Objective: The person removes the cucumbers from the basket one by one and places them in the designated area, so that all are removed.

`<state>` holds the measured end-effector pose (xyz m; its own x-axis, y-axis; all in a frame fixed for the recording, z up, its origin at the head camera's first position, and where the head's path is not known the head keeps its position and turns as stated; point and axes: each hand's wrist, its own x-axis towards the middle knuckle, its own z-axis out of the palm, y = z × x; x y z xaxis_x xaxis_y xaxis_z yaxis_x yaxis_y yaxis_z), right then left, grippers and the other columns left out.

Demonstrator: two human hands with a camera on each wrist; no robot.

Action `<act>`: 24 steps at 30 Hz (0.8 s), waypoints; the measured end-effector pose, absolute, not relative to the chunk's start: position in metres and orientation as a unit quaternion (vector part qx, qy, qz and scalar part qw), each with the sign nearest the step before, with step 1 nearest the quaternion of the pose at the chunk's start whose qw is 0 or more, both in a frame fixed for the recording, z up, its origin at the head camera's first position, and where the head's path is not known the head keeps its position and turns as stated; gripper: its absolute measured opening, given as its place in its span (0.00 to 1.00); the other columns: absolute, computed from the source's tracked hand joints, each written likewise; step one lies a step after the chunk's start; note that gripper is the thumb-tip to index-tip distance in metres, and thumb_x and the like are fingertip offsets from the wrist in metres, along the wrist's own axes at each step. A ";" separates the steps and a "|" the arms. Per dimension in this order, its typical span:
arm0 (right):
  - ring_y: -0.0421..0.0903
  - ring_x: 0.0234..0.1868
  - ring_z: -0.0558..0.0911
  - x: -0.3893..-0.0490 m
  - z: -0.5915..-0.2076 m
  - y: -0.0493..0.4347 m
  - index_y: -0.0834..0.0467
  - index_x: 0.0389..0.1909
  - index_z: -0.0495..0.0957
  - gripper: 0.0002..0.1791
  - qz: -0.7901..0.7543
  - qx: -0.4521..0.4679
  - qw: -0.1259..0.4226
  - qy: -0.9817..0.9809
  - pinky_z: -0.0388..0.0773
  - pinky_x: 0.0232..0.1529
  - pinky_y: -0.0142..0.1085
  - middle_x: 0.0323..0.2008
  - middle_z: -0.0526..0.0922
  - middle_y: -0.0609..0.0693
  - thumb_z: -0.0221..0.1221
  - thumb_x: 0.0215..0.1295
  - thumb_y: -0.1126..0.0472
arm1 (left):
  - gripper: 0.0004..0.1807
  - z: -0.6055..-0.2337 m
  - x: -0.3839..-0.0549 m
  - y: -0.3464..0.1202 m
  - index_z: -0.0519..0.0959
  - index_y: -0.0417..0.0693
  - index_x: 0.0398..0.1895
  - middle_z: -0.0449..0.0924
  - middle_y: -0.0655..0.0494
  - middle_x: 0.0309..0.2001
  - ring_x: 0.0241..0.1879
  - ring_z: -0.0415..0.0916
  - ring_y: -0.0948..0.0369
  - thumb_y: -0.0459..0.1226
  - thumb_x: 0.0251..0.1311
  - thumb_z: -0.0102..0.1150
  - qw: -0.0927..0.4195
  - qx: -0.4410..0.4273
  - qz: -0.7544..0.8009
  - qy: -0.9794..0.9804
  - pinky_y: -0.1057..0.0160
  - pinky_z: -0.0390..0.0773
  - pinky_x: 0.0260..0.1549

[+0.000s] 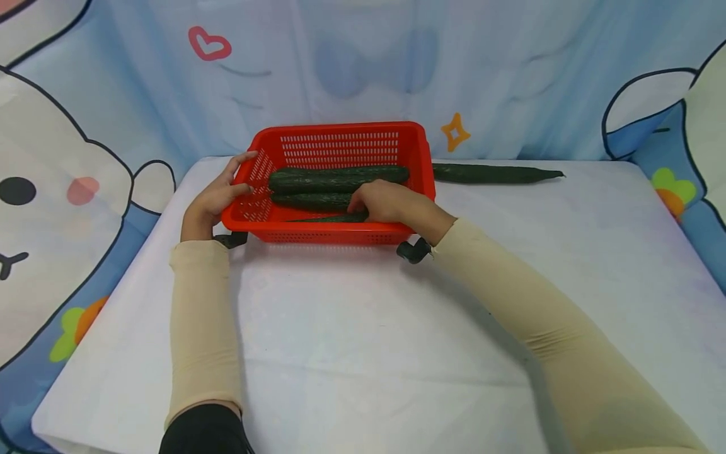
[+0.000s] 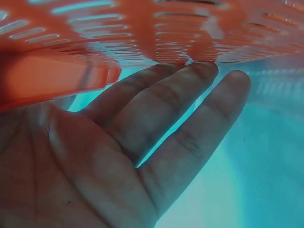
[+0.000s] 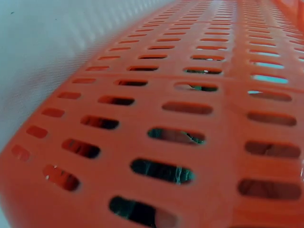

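A red slotted plastic basket (image 1: 329,234) stands at the far side of the table with several dark green cucumbers (image 1: 334,180) lying lengthwise inside. At its left end my left hand (image 1: 212,198) holds the rim, thumb over the edge. The left wrist view shows the other fingers (image 2: 166,99) stretched along the outside of the slotted wall. My right hand (image 1: 391,202) reaches over the front rim and grips the front cucumber (image 1: 354,217), fingertips hidden down in the basket. Through the slots in the right wrist view, dark green skin shows behind the basket wall (image 3: 218,156).
Another long cucumber (image 1: 496,174) lies on the white table (image 1: 363,340) to the right of the basket, by the far edge. Behind hangs a blue cartoon-printed curtain (image 1: 363,63). Dark wrist straps (image 1: 414,250) sit close to the basket's front wall.
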<state>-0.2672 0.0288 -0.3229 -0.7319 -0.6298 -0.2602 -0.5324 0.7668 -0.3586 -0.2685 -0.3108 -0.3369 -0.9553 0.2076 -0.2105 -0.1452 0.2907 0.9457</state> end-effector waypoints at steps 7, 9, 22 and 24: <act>0.49 0.59 0.78 -0.268 -0.324 0.027 0.54 0.61 0.79 0.25 -0.113 -0.319 0.190 0.921 0.76 0.62 0.45 0.56 0.82 0.52 0.65 0.62 0.56 | 0.39 -0.337 -0.268 -0.311 0.48 0.76 0.75 0.55 0.44 0.70 0.45 0.81 0.58 0.30 0.70 0.43 0.146 0.022 0.597 0.789 0.63 0.86 0.41; 0.49 0.60 0.77 -0.267 -0.324 0.028 0.54 0.62 0.78 0.25 -0.099 -0.313 0.184 0.927 0.75 0.63 0.46 0.58 0.81 0.52 0.65 0.62 0.56 | 0.38 -0.337 -0.268 -0.310 0.48 0.76 0.75 0.55 0.44 0.71 0.45 0.81 0.59 0.30 0.70 0.42 0.143 0.023 0.596 0.790 0.64 0.86 0.40; 0.50 0.64 0.75 -0.263 -0.323 0.026 0.51 0.66 0.74 0.27 -0.055 -0.290 0.196 0.935 0.74 0.64 0.47 0.64 0.76 0.52 0.62 0.65 0.56 | 0.38 -0.339 -0.268 -0.311 0.48 0.77 0.75 0.55 0.43 0.71 0.44 0.81 0.57 0.30 0.70 0.42 0.140 0.020 0.590 0.795 0.62 0.86 0.41; 0.49 0.63 0.76 -0.263 -0.322 0.025 0.51 0.65 0.74 0.27 -0.058 -0.287 0.193 0.936 0.75 0.63 0.46 0.62 0.77 0.52 0.63 0.64 0.56 | 0.38 -0.338 -0.268 -0.311 0.48 0.77 0.75 0.55 0.43 0.71 0.44 0.82 0.58 0.31 0.70 0.43 0.139 0.020 0.591 0.794 0.61 0.86 0.41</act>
